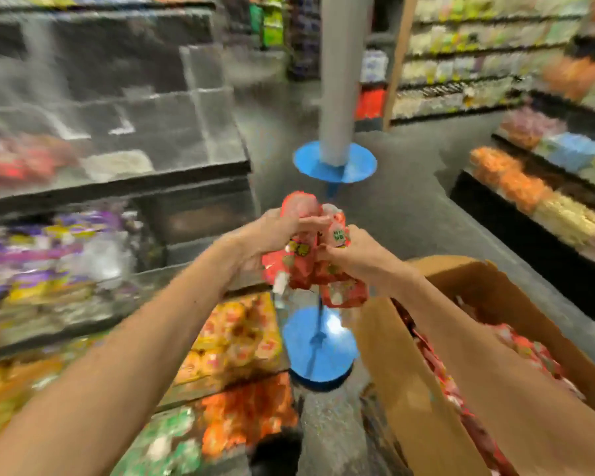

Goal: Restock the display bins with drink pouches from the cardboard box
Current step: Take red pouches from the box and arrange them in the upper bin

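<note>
**Both grips on one bunch of red pouches, between bins and box**

The left grip (pixel 275 231) is curled round the upper part of a bunch of red pouches (pixel 303 269), fingers wrapped over its top. The right grip (pixel 354 255) pinches the same bunch from the right side, with the thumb and fingers closed on it. The two grips nearly touch. The bunch holds several pouches, but blur keeps me from counting them. One white cap shows at its lower left.

The bunch hangs in the air, to the left of the one cardboard box (pixel 392 355) and to the right of the bins. The box stands open at lower right under the right forearm. More red pouches (pixel 516 341) lie inside it, too smeared to count.

The bins rise in tiers on the left. The lowest tier in view holds green packs (pixel 165 438) and red-orange packs (pixel 251 413) side by side. One step up is an orange-yellow bin (pixel 237 334), just below the held bunch. Higher is a purple and yellow bin (pixel 49 262). The top tier shows red packs (pixel 14 163) beside a pale heap (pixel 117 164), with clear dividers behind.

Two blue discs show in the aisle: one (pixel 335 163) rings the single grey post (pixel 340 80), and the other (pixel 320 345) lies lower, by the box. Across the aisle, at right, stand stocked shelves (pixel 478 63).
</note>
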The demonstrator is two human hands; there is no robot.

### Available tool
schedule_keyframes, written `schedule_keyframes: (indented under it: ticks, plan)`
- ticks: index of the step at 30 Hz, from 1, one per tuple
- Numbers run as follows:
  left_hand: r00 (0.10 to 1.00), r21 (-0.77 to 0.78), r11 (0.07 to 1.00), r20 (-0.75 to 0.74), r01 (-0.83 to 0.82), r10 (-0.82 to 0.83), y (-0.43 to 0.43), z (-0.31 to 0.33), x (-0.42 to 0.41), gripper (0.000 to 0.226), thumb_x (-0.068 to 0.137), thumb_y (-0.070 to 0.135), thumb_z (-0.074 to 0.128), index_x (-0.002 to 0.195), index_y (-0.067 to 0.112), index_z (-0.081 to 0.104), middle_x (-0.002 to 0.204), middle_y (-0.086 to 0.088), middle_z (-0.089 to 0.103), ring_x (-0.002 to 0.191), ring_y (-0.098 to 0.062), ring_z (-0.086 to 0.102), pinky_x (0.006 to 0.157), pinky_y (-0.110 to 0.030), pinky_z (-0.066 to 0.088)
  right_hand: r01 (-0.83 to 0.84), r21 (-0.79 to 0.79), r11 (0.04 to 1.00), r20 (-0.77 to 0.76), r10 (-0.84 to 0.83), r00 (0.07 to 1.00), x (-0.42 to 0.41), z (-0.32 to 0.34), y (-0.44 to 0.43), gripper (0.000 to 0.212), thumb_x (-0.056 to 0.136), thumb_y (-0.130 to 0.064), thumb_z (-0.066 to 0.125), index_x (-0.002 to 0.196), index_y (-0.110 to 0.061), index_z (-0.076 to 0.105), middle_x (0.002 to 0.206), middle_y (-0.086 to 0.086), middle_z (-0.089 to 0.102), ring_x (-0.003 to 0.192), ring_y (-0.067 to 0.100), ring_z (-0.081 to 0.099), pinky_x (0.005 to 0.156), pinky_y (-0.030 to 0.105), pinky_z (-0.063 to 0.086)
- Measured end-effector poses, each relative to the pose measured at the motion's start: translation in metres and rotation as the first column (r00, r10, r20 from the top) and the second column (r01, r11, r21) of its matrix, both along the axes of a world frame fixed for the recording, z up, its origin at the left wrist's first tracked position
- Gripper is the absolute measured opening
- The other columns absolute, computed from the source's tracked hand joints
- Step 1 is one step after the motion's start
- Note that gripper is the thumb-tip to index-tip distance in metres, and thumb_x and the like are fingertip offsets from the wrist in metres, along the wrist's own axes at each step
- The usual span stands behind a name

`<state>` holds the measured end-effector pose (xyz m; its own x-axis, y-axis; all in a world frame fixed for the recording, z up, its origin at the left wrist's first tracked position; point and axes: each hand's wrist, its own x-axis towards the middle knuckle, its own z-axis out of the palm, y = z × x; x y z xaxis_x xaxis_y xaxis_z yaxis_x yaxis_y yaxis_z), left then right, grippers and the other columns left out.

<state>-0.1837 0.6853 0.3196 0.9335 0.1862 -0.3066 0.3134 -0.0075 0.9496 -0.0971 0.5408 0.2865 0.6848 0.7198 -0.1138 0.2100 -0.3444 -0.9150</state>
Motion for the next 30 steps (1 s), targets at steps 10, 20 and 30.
schedule_keyframes:
  ticks: [10, 20, 30]
  plan:
    - [0.949, -0.127, 0.964, 0.186, -0.235, 0.256, 0.2, 0.076, -0.247, 0.017, 0.083, 0.01, 0.066, 0.086, 0.017, 0.081, 0.089, -0.01, 0.076, 0.07, -0.017, 0.073, 0.069, -0.031, 0.061, -0.518, 0.028, 0.855, 0.009, 0.518, 0.855, -0.154, 0.086, 0.251, 0.016, 0.076, -0.025, 0.08, 0.083, -0.015, 0.07, 0.072, -0.005, 0.07, 0.059, 0.004, 0.061, 0.061, 0.022, 0.053]
    - [0.871, -0.074, 0.948, 0.378, -0.311, 0.315, 0.363, 0.126, -0.337, 0.033, 0.073, 0.005, 0.073, 0.103, 0.019, 0.073, 0.094, -0.008, 0.076, 0.078, -0.019, 0.073, 0.072, -0.032, 0.06, -0.535, 0.04, 0.844, 0.107, 0.528, 0.842, -0.248, 0.158, 0.418, 0.04, 0.063, -0.026, 0.085, 0.095, -0.004, 0.074, 0.09, 0.009, 0.076, 0.08, 0.022, 0.068, 0.082, 0.041, 0.056]
    - [0.659, -0.171, 0.834, 0.539, -0.525, 0.525, 0.438, 0.159, -0.29, 0.071, 0.069, 0.015, 0.083, 0.131, -0.003, 0.054, 0.112, -0.026, 0.07, 0.089, -0.034, 0.072, 0.078, -0.045, 0.06, -0.41, 0.112, 0.905, 0.224, 0.379, 0.898, -0.22, 0.218, 0.5, 0.089, 0.046, -0.041, 0.096, 0.118, -0.002, 0.061, 0.101, 0.01, 0.074, 0.087, 0.02, 0.073, 0.081, 0.038, 0.059]
